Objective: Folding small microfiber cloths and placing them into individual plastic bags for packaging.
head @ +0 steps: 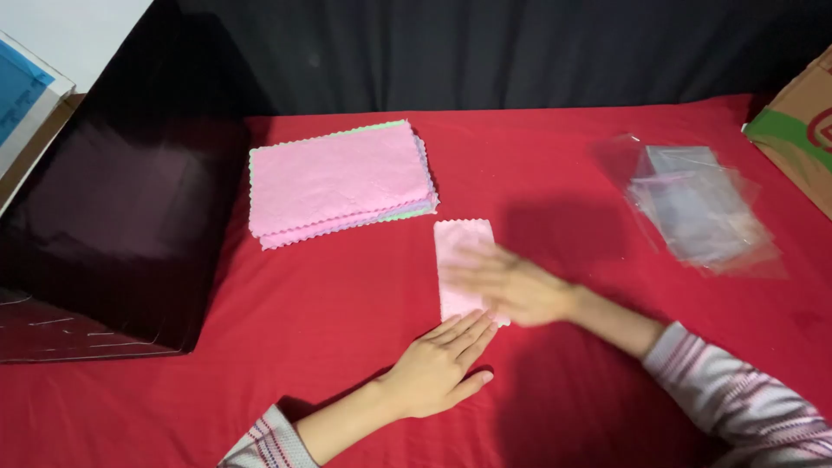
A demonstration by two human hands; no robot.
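A small pink cloth, folded into a narrow strip, lies on the red tablecloth near the middle. My right hand is flat on its lower half, fingers spread and blurred with motion. My left hand rests palm down just below the strip, fingertips touching its near end. Neither hand grips anything.
A stack of pink, green and lilac cloths with zigzag edges sits at the back left. Clear plastic bags lie in a loose pile at the right. A dark box stands at the left, a cardboard box at the far right.
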